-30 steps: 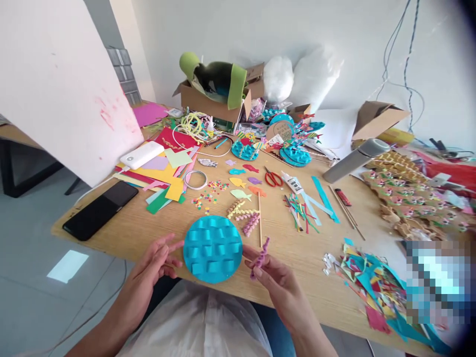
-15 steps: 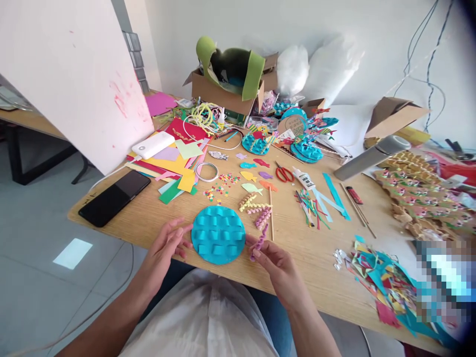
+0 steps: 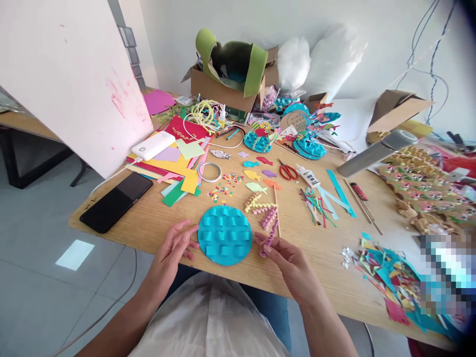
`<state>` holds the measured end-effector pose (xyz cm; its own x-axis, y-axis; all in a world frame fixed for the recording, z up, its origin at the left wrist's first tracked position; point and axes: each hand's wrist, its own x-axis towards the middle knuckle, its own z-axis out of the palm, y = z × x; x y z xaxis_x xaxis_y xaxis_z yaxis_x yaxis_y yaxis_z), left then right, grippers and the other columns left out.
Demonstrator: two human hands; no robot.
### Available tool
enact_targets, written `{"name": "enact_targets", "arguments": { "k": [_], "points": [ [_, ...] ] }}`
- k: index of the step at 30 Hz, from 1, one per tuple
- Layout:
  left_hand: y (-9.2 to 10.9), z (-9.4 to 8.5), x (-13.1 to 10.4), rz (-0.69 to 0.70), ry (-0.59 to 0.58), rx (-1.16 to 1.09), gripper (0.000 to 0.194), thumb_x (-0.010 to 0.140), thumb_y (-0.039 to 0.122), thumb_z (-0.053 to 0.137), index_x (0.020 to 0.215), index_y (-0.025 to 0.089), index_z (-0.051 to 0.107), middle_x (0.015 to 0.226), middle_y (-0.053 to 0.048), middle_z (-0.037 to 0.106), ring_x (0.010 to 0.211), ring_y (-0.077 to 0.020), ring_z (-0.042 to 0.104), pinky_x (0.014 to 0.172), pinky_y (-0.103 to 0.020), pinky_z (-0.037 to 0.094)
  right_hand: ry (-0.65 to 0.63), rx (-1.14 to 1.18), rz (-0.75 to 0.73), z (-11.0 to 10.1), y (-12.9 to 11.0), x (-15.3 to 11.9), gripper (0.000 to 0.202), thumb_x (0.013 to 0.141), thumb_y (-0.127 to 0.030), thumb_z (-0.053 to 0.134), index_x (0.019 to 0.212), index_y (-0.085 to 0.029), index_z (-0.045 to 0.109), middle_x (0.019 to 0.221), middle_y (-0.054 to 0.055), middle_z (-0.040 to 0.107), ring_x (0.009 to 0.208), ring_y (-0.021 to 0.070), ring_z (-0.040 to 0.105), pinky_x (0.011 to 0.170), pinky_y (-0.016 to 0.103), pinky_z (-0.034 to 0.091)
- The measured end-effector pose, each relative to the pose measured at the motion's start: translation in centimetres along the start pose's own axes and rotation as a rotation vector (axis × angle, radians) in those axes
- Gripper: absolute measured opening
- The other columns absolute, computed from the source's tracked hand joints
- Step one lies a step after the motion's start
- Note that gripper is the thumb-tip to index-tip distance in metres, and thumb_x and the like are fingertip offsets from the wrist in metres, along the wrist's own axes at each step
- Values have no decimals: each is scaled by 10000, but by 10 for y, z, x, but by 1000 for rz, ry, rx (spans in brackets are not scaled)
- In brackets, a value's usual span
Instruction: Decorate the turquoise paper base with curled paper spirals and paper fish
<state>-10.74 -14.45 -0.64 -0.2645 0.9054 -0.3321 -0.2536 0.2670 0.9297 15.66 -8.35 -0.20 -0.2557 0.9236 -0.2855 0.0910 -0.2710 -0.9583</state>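
Observation:
A round blue disc (image 3: 225,235) with rows of raised paper loops lies flat at the table's front edge. At its left rim is my left hand (image 3: 178,245), open, fingers stretched out and fingertips at the edge. My right hand (image 3: 284,258), just right of the disc, pinches a purple twisted paper strip (image 3: 272,234) between thumb and fingers; the strip points up and away. Behind it lie more twisted strips in pink (image 3: 268,218) and yellow (image 3: 253,201), beside a thin wooden stick (image 3: 277,210). Several paper fish, among them a yellow one (image 3: 252,175), lie further back.
A black phone (image 3: 116,202) and coloured paper sheets (image 3: 173,161) lie to the left, with a tape roll (image 3: 210,171) nearby. Red-handled scissors (image 3: 288,171), a glue bottle (image 3: 308,175) and a grey flask (image 3: 377,152) are on the right. Paper scraps (image 3: 394,277) pile up at the front right.
The whole view has shifted a little, so everything on the table sits slightly further right. Both hands keep their places beside the disc, and the purple strip stays in my right hand.

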Motion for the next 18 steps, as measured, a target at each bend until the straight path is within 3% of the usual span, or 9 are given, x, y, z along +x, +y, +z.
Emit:
{"name": "enact_targets", "arguments": {
  "k": [5, 10, 14, 18],
  "points": [
    [-1, -5, -1, 12, 42, -6, 491, 820, 502, 609, 1208, 203, 568, 1313, -127, 576, 894, -214, 637, 638, -299, 523, 94, 18, -62, 3, -6, 6, 230, 735, -433, 746, 780, -208, 722, 778, 42, 672, 718, 164, 555, 660, 284, 440],
    [3, 3, -6, 171, 127, 90, 321, 808, 406, 657, 1072, 224, 637, 1101, -72, 662, 814, -171, 602, 650, -263, 475, 30, 168, -70, 27, -20, 18, 226, 698, -426, 773, 719, -210, 711, 671, 25, 644, 623, 142, 533, 593, 274, 439],
    [3, 17, -7, 288, 50, 186, 183, 794, 349, 677, 922, 219, 698, 920, -56, 659, 852, -197, 594, 753, -289, 468, -12, 265, -66, 45, -23, 26, 236, 667, -417, 800, 732, -211, 705, 687, 26, 672, 622, 146, 563, 585, 275, 453],
    [3, 29, -4, 442, -56, 306, 114, 810, 298, 660, 864, 217, 718, 895, -55, 646, 792, -178, 573, 744, -294, 453, -56, 310, -88, 54, -16, 26, 198, 687, -382, 797, 734, -216, 699, 710, 14, 683, 620, 129, 561, 573, 252, 436]
  ]
}}
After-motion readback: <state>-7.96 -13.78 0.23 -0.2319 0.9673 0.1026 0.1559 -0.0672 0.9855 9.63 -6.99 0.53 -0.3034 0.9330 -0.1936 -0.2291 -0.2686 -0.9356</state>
